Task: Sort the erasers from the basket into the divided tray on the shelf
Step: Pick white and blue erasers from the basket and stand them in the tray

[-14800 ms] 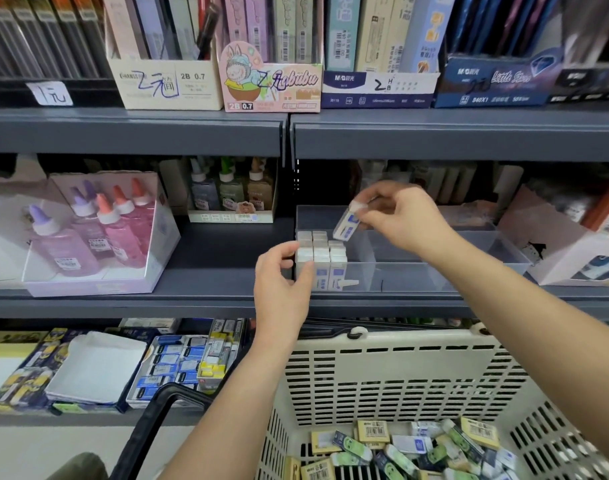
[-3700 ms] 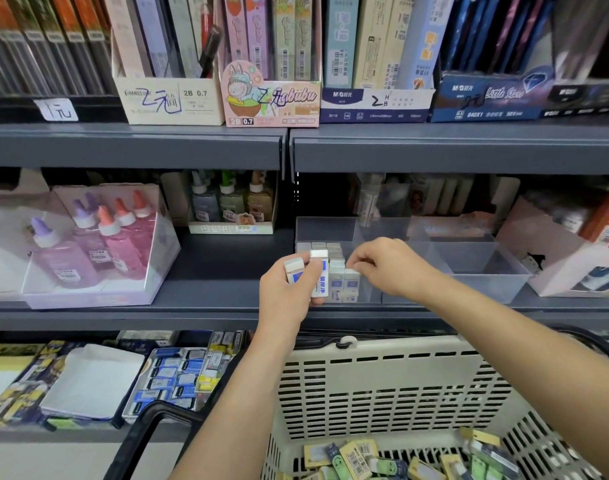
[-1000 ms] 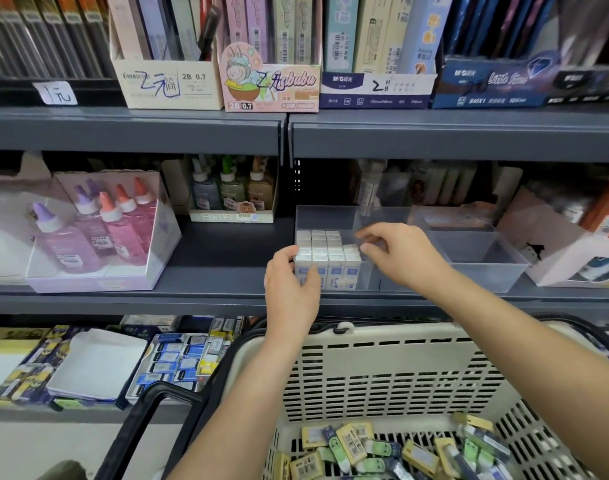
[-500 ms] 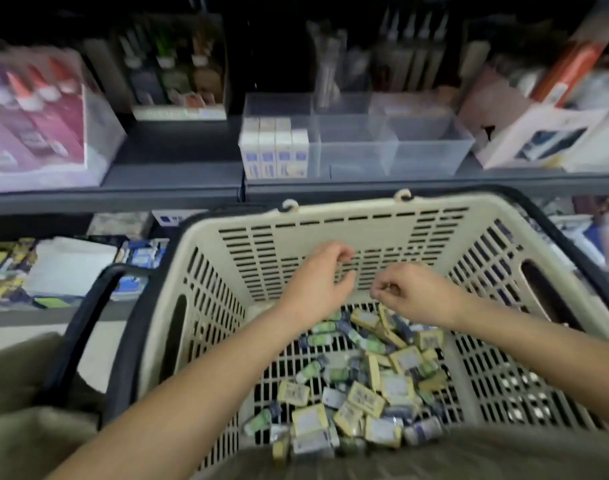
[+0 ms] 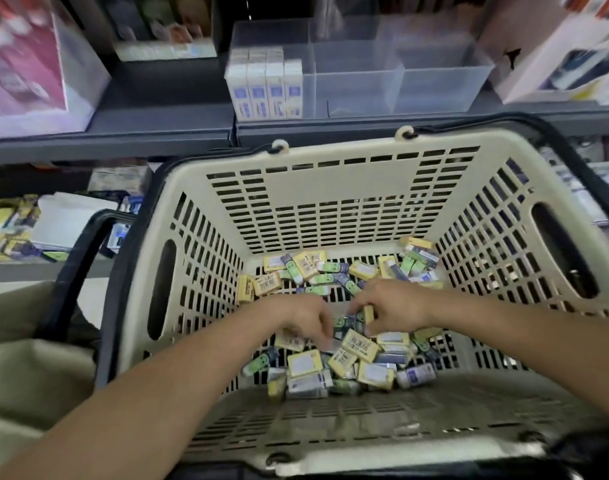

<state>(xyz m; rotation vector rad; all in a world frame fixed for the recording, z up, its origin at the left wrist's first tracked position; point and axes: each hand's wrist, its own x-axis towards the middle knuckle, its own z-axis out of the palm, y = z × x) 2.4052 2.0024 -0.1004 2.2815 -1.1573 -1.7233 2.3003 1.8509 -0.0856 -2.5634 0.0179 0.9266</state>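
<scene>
Left hand [image 5: 306,320] sits with fingers curled down into the loose erasers [image 5: 330,362]; whether it grips one cannot be told. Right hand [image 5: 396,306], just beside it, pinches a yellow eraser [image 5: 368,312]. The basket [image 5: 313,188] encloses both hands. Beyond them, the tray [image 5: 434,88] on the shelf [image 5: 157,109] holds white erasers [image 5: 265,88] upright in its left compartment.

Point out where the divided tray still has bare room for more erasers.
The divided tray has two bare front compartments: the middle one, bordered left by the standing white-and-blue erasers, and the right one at the tray's end wall. The left front compartment is crowded, filled with those erasers. The back row looks bare, though blurred.
</scene>
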